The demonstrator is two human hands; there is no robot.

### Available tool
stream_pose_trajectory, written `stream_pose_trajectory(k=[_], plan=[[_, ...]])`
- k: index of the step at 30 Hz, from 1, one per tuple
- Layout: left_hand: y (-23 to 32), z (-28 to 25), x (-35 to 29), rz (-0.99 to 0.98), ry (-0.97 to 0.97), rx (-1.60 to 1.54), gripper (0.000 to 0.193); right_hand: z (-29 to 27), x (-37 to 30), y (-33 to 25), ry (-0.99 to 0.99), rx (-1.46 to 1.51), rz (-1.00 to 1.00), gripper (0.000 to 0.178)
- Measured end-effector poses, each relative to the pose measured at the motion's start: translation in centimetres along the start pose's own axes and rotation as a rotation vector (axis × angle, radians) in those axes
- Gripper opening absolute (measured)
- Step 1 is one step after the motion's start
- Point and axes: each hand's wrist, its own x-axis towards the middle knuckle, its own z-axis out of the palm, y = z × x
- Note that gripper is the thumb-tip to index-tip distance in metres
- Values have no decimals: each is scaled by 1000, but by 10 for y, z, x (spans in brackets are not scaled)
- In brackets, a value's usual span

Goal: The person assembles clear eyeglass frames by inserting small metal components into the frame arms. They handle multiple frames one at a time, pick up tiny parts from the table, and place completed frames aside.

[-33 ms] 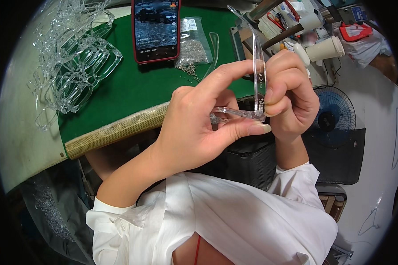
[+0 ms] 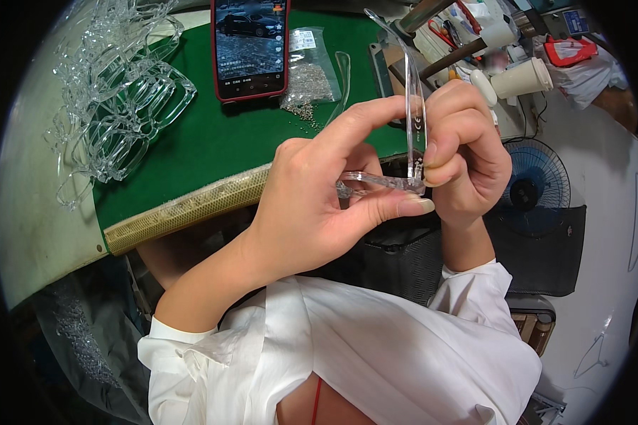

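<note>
A clear plastic eyeglass frame [image 2: 386, 180] is gripped by my left hand [image 2: 312, 191], thumb below and fingers curled around it. One clear temple arm [image 2: 412, 92] stands upright from the frame's corner, meeting it at the hinge. My right hand [image 2: 468, 149] is closed in a pinch beside that hinge, its fingertips against the joint. A few tiny silvery metal pieces [image 2: 419, 163] show at these fingertips; what exactly the pinch holds is hidden.
Clear eyeglass frames [image 2: 127, 99] lie heaped at left on the green mat [image 2: 184, 134]. A phone [image 2: 251, 49] stands behind, beside a plastic bag [image 2: 312, 74] and spilled tiny metal parts [image 2: 303, 112]. Another temple arm [image 2: 343, 81] lies nearby. A fan [image 2: 535, 185] is at right.
</note>
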Motion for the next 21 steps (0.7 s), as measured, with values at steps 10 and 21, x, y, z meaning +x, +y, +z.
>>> stream_pose_trajectory(k=[10, 21], plan=[[-1, 3, 3, -15, 2, -11, 67, 5, -10, 14, 89, 199, -16, 19], [-24, 30, 63, 170, 148, 53, 51, -19, -9, 12, 346, 467, 435, 29]])
